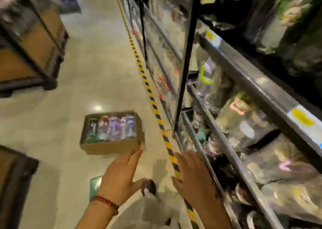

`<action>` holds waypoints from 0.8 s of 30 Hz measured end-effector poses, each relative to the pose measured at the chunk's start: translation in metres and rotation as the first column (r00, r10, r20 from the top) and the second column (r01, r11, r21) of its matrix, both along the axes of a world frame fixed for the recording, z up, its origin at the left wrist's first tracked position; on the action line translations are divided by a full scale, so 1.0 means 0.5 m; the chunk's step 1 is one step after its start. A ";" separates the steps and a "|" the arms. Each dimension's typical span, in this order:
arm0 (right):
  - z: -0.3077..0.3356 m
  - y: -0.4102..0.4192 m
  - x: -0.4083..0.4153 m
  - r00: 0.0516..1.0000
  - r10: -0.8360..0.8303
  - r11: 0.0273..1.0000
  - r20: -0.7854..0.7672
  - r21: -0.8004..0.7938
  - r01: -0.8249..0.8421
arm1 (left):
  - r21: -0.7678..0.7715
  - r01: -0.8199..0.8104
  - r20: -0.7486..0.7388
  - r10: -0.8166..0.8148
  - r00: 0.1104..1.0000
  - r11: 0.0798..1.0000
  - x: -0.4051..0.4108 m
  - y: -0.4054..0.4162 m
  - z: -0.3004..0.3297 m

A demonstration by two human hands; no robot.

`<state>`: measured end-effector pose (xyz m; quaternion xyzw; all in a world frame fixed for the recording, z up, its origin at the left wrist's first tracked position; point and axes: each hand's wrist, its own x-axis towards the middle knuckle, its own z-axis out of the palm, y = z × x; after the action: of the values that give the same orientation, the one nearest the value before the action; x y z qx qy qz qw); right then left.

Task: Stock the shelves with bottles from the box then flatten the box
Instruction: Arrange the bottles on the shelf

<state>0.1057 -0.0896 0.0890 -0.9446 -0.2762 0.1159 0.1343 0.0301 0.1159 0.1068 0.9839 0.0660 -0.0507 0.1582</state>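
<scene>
Both hands reach forward, holding nothing, toward an open box of bottles on the aisle floor.

The left hand (120, 178), a red bead bracelet (106, 202) on its wrist, and the right hand (191, 178) are held palm-down with fingers straight and loosely together. Just beyond the left fingertips sits the brown cardboard box (111, 146), long axis across the aisle, packed with wrapped green, red and purple bottles (111, 127) lying side by side, pointing up the aisle. A yellow-black striped floor tape (151, 96) runs alongside the metal shelves (235, 155) on the right.

One box (111, 146); five bottles (111, 128) inside; two hands (120, 178).
</scene>
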 end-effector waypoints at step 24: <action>0.000 0.613 0.039 0.932 0.361 0.932 -0.026 0.032 -0.360 | -0.020 -0.525 0.011 0.525 0.851 0.851 -0.131 0.537 -0.057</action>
<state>0.1254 0.2167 0.0890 -0.8742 -0.4441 0.1496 0.1275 -0.0355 0.3843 0.0784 0.9277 0.3302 0.0018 0.1744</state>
